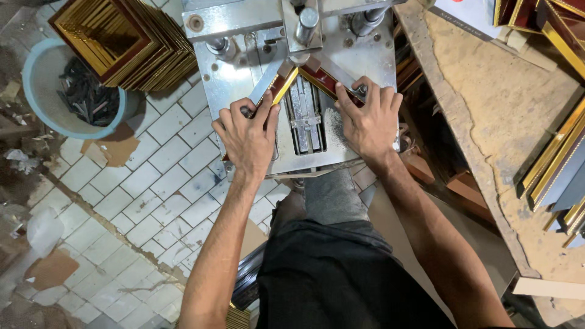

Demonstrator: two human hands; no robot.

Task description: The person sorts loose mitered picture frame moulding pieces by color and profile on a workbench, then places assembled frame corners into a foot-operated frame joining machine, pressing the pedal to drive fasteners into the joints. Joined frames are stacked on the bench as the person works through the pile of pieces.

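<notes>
The left hand [247, 135] presses flat on the left frame moulding [275, 92], a dark red strip edged in gold, its grip spread open, fingers laid over the strip toward 1 o'clock; the right hand [367, 119] presses likewise on the right frame moulding [318, 78], fingers splayed toward 11 o'clock; the two strips meet in a corner at 12 o'clock on the metal joining machine [341, 61]; a stack of finished frames [125, 39] sits at 10 o'clock beside a pale blue tub [36, 97]; a white label-like card [469, 15] lies at 2 o'clock on the worn surface [493, 103]
</notes>
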